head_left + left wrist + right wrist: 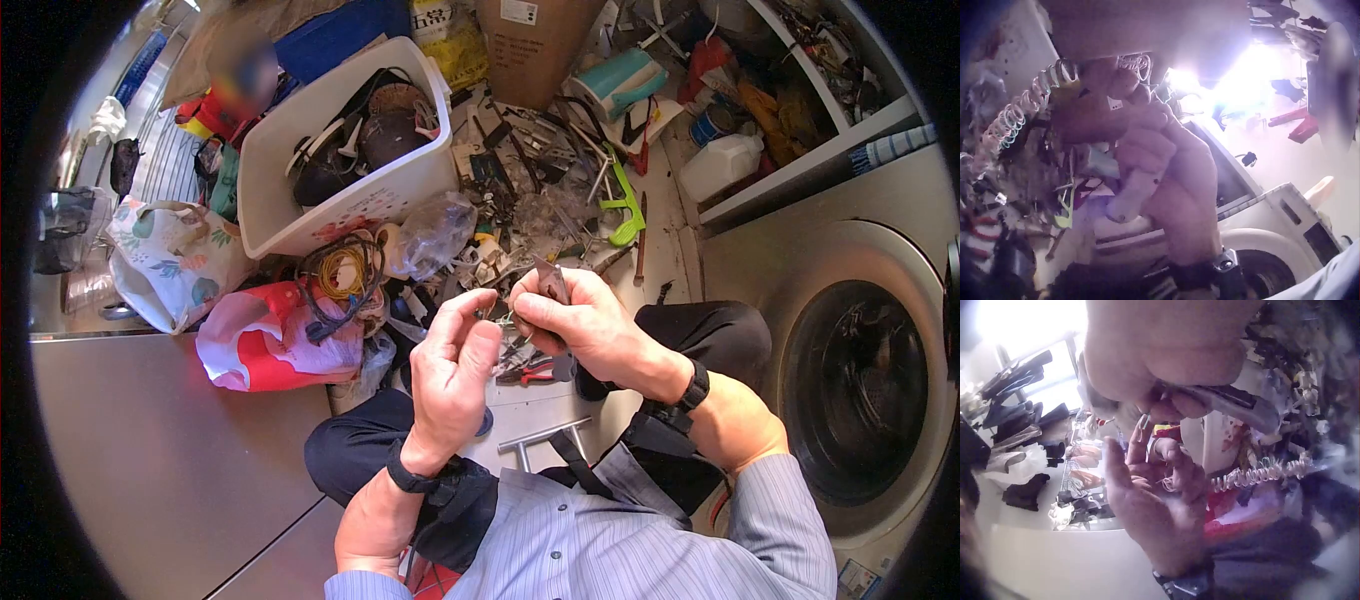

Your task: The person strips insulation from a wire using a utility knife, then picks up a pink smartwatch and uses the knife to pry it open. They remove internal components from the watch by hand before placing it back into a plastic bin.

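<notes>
Grey tool (1250,412) gripped in fingers of right hand (585,318); pale coiled wire (1250,477) held in curled fingers of left hand (450,378); red-handled pliers (530,374) seen on floor (518,402) below.

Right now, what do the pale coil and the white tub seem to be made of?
Pale coil: perhaps plastic-coated wire, glossy, as its spiral loops catch light; bare metal is possible. White tub: most likely smooth plastic, slightly shiny, with a rounded, moulded-looking rim.
</notes>
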`<state>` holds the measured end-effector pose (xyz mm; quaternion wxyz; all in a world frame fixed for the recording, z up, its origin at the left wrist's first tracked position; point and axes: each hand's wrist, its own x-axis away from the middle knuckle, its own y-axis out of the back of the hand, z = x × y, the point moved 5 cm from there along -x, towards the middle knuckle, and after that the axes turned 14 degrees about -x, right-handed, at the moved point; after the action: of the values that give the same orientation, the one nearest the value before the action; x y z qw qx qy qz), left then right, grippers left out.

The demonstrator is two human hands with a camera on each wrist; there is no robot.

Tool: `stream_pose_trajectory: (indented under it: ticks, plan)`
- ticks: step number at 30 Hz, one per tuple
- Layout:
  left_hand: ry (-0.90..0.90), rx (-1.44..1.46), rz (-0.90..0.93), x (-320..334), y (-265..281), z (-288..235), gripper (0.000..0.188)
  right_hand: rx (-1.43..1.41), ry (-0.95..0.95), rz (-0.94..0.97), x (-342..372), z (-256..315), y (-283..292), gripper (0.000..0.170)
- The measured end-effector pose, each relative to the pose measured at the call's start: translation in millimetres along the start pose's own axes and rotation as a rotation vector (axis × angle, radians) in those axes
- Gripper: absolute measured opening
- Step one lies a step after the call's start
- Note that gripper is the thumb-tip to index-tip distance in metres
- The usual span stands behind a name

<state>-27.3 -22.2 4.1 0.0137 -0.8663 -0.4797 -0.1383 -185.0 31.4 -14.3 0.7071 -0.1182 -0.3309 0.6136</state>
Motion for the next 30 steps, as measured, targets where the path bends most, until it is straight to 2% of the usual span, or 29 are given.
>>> stream_pose_trajectory:
  ticks: [2, 3, 6, 7, 8, 10, 11, 13, 14, 16, 20, 24, 26, 27, 28, 30]
  plan:
    - [-0.189, -0.343, 0.000, 1, -4, -7, 0.038, 0.095, 0.009, -0.008, 0, 2, 0, 0.020]
    - [-0.168, -0.421, -0.019, 3, -6, -9, 0.032, 0.096, 0.009, -0.008, 0, 0, 0, 0.020]
    - [-0.224, -0.500, -0.048, 2, -8, -9, 0.022, 0.182, 0.076, -0.035, 1, 0, 0, 0.018]
    - [-0.358, -0.535, -0.089, 1, -6, -11, 0.015, 0.226, 0.085, -0.044, 1, 3, 0, 0.017]
    - [-0.358, -0.536, -0.088, 3, -4, -12, 0.015, 0.270, 0.095, -0.055, 1, 6, 0, 0.017]
    - [-0.217, -0.432, 0.013, 9, -3, -9, 0.014, 0.277, 0.095, -0.049, 6, 6, -3, 0.017]
    - [-0.216, -0.433, 0.011, 9, -1, -10, 0.014, 0.280, 0.103, -0.037, 5, 8, -4, 0.017]
    - [-0.072, -0.206, 0.103, 9, -1, -4, 0.015, 0.229, 0.050, -0.015, 5, 8, -4, 0.018]
    - [-0.071, -0.206, 0.102, 8, 1, -4, 0.015, 0.179, -0.001, 0.004, 4, 6, -4, 0.019]
    - [0.068, 0.067, 0.210, 9, -1, 0, 0.017, 0.102, -0.034, 0.013, 4, 4, -2, 0.020]
    - [0.077, 0.103, 0.253, 4, -1, 0, 0.018, -0.108, -0.084, 0.043, -1, -7, 1, 0.023]
    - [0.092, 0.065, 0.218, 3, -3, 5, 0.017, -0.021, -0.051, -0.004, -2, -9, -2, 0.019]
    - [0.110, 0.031, 0.172, 1, -1, 10, 0.017, 0.711, 0.641, -0.051, 2, 12, -7, 0.015]
    - [0.112, 0.032, 0.169, 1, -1, 11, 0.017, 0.828, 0.732, -0.062, 7, 18, -10, 0.016]
    - [0.115, 0.001, 0.143, 0, -1, 12, 0.016, 0.827, 0.733, -0.060, 8, 20, -13, 0.016]
    - [0.116, -0.031, 0.116, 0, 1, 11, 0.016, 0.804, 0.853, -0.009, 15, 26, -20, 0.016]
